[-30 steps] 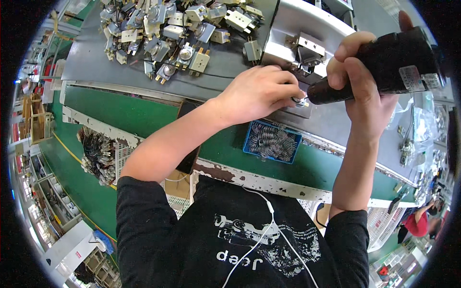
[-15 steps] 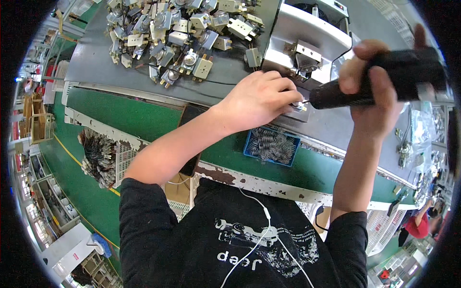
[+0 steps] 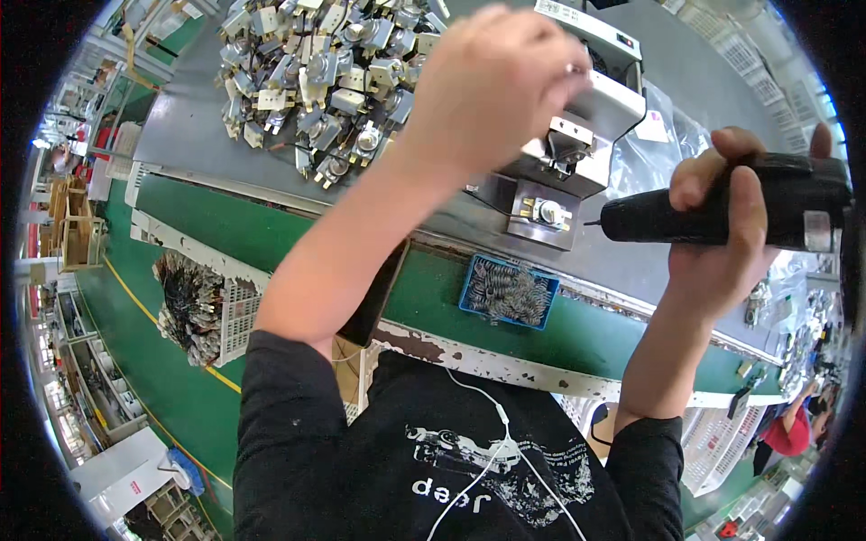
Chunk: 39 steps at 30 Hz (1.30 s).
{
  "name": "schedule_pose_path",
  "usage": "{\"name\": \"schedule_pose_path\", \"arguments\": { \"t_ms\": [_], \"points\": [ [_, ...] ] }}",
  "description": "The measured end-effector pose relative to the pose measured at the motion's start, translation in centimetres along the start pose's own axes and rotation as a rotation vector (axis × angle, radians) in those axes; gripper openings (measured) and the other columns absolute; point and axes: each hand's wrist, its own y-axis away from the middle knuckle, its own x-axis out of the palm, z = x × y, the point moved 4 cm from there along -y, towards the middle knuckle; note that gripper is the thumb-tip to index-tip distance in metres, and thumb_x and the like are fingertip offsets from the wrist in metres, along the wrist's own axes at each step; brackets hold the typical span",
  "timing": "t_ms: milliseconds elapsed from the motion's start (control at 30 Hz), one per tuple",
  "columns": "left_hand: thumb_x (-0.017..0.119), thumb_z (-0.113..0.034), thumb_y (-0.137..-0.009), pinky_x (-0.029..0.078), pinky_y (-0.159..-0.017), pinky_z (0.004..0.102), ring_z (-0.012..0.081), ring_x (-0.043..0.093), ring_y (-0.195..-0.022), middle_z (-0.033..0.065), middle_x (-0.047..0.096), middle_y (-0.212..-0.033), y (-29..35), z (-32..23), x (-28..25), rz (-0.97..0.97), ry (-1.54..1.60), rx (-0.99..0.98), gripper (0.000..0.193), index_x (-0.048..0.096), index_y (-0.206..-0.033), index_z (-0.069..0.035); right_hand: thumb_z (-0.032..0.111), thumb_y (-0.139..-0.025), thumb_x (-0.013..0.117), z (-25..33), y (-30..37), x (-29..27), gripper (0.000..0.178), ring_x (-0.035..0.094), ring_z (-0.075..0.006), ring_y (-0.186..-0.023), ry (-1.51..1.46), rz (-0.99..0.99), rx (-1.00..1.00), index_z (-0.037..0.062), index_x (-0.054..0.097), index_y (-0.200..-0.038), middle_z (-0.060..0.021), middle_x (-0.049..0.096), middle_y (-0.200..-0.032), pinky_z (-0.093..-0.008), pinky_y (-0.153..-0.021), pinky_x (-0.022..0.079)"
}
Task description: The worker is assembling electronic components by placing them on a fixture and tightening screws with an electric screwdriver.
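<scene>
My right hand (image 3: pixel 722 225) is wrapped around a black electric screwdriver (image 3: pixel 658 216), its thin bit pointing left. Just left of the bit, and apart from it, a metal block (image 3: pixel 526 232) bears a small part (image 3: pixel 548 213) with a round silvery centre and brass-coloured tabs. My left hand (image 3: pixel 496 90) is raised over the left side of a white boxy machine (image 3: pixel 618 95), blurred by motion. Its fingers are curled together, with a small shiny spot at the fingertips; what they hold, if anything, I cannot make out.
A big heap of similar wired parts (image 3: pixel 316 90) covers the table's far left. A blue tray (image 3: pixel 466 290) of metal springs sits near the front edge. Clear plastic bags (image 3: pixel 677 144) lie beyond the screwdriver. A white crate (image 3: pixel 239 316) stands lower left.
My left hand has left the part on the block and moved up and away to the machine. The screwdriver has drawn back from the part, slightly toward me.
</scene>
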Motion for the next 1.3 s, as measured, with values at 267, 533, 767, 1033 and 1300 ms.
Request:
{"name": "schedule_pose_path", "arguments": {
  "t_ms": [267, 533, 767, 1033, 1300],
  "points": [
    [0.075, -0.023, -0.085, 0.051, -0.084, 0.0387, 0.0284, 0.064, -0.095, 0.008, 0.065, -0.102, 6.4, -1.9, 2.8, 0.486, 0.291, -0.133, 0.025, 0.067, -0.105, -0.009, 0.017, -0.098, 0.058, 0.3, -0.7, 0.0, 0.054, 0.062, -0.0196, -0.07, 0.146, -0.073, 0.028, -0.0004, 0.035, -0.143, -0.0262, 0.06, -0.119, -0.0296, -0.059, 0.053],
    [0.075, -0.023, -0.084, 0.053, -0.083, 0.0404, 0.0282, 0.064, -0.095, 0.0059, 0.061, -0.102, 10.7, -1.8, 4.6, 0.556, 0.334, -0.173, 0.029, 0.07, -0.11, -0.013, 0.0, -0.092, 0.062, -3.8, 0.7, 3.9, 0.087, 0.061, -0.0178, -0.063, 0.045, 0.018, 0.117, 0.0072, 0.004, -0.157, -0.0219, 0.065, -0.099, -0.031, -0.058, 0.053],
    [0.072, -0.03, -0.087, 0.054, -0.08, 0.0422, 0.0297, 0.065, -0.096, 0.0087, 0.061, -0.103, 10.4, -1.8, 4.4, 0.7, 0.319, -0.271, 0.028, 0.068, -0.106, -0.01, -0.005, -0.092, 0.06, -5.1, 1.3, 4.3, 0.092, 0.059, -0.0169, -0.063, 0.038, 0.043, 0.184, 0.0134, -0.001, -0.159, -0.0223, 0.064, -0.102, -0.0313, -0.059, 0.052],
    [0.07, -0.033, -0.089, 0.055, -0.084, 0.0422, 0.0306, 0.065, -0.1, 0.0109, 0.062, -0.109, 10.5, -1.7, 4.5, 0.709, 0.29, -0.258, 0.029, 0.067, -0.104, -0.009, -0.006, -0.092, 0.058, -4.9, 1.2, 4.4, 0.091, 0.059, -0.0171, -0.064, 0.024, 0.135, 0.186, 0.0117, 0.0, -0.159, -0.0209, 0.064, -0.102, -0.0317, -0.06, 0.053],
    [0.07, -0.033, -0.089, 0.055, -0.082, 0.0432, 0.0297, 0.065, -0.098, 0.0091, 0.061, -0.106, 10.3, -1.8, 4.6, 0.713, 0.279, -0.259, 0.027, 0.068, -0.104, -0.01, -0.005, -0.091, 0.058, -5.4, 0.8, 4.4, 0.09, 0.059, -0.0171, -0.064, -0.057, 0.142, 0.135, 0.0088, 0.001, -0.158, -0.0209, 0.063, -0.104, -0.0318, -0.06, 0.053]
  ]
}}
